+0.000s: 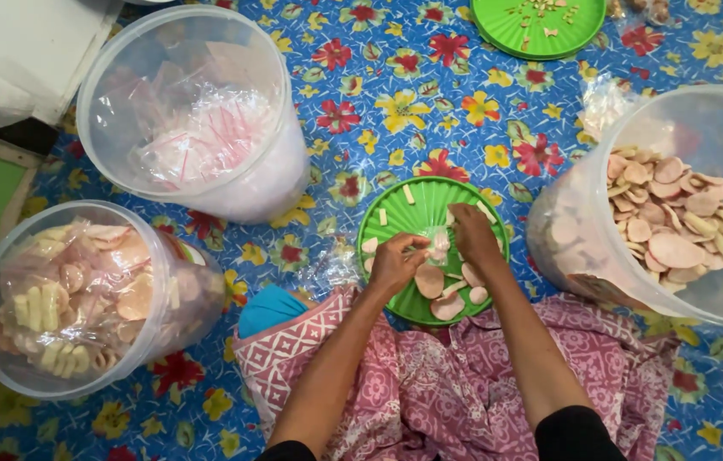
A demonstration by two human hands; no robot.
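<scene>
Nearby, clear tub (pixel 80 299) of bagged crackers

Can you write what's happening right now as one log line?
left hand: holds small clear bag | right hand: fills bag | green plate: crackers

Soft, even daylight fills the scene, bright without harsh shadows; only faint shade lies under the forearms and beside the tubs. Pale glare washes the wall of the clear tub on the right (pixel 720 137) and the bag-filled tub (pixel 199 111). Edges bend slightly outward, and fine detail is a little soft throughout.
</scene>
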